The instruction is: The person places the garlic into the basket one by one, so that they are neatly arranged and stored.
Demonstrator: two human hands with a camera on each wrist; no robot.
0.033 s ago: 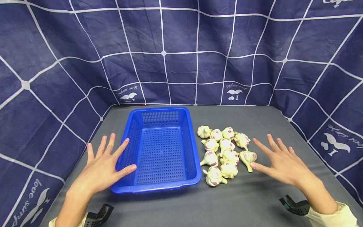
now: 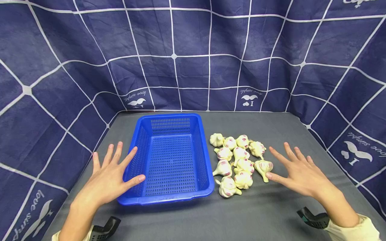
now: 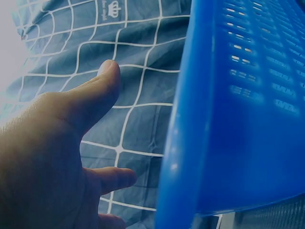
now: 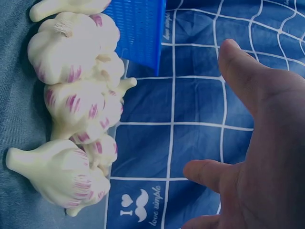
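Bright head view, left wrist corner glare

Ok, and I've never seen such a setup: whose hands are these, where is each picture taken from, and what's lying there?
There is no robot here, only a person's bare left hand and right hand. The wide picture comes from a camera worn on the head, looking forward and down. The two closer ones come from a camera on each wrist, watching that hand's work. On the grey table sit a blue basket and, to its right, a cluster of garlic bulbs. A dark blue checked cloth hangs behind. Both hands are spread open, with nothing in their grip.
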